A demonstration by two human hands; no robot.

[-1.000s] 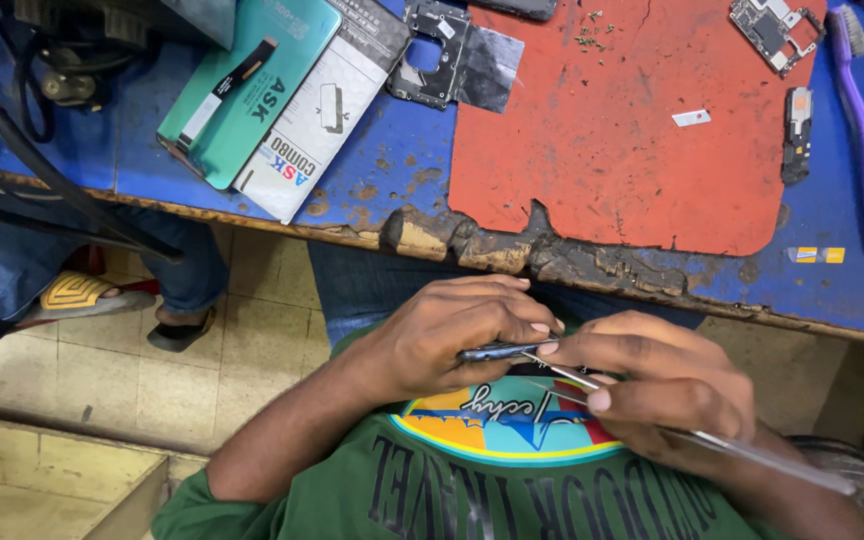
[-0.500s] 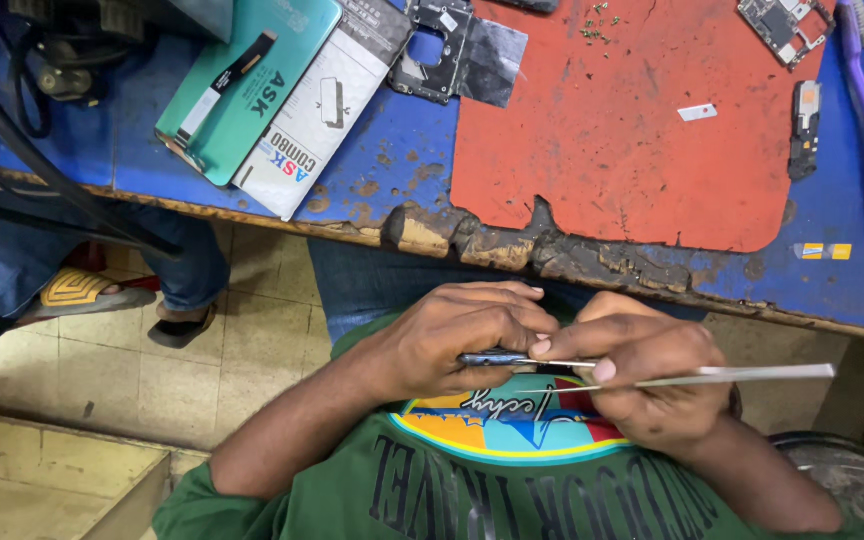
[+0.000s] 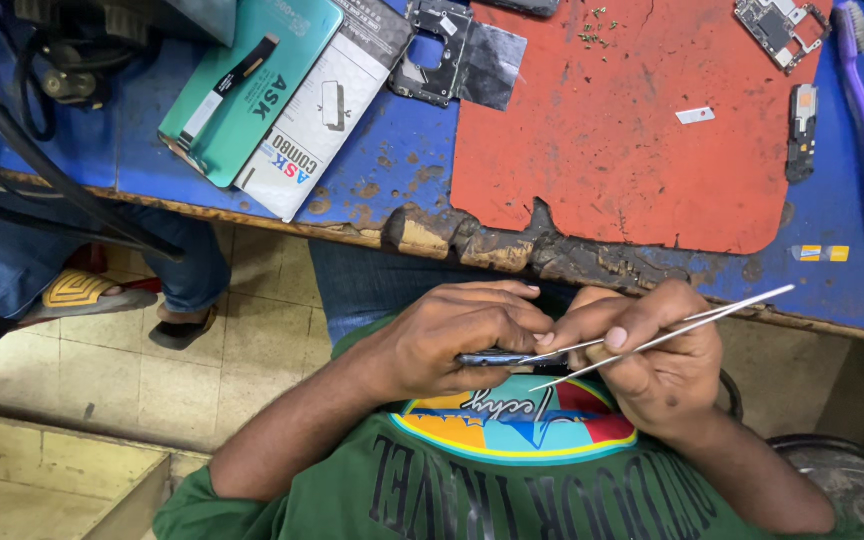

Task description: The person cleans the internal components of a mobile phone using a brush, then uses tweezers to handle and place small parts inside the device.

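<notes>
Steel tweezers [image 3: 652, 335] pinched in my right hand [image 3: 652, 365] meet the phone [image 3: 497, 358] gripped edge-on in my left hand [image 3: 452, 335], frame centre; I'd probe gently, keeping it steady.

Phone repair workshop, chipped blue workbench [image 3: 382, 170], red work mat [image 3: 632, 130], bare circuit board [image 3: 780, 28], spare-part boxes [image 3: 292, 100]

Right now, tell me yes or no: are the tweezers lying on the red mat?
No, the tweezers are pinched in the right hand below the bench edge, off the red mat.
</notes>
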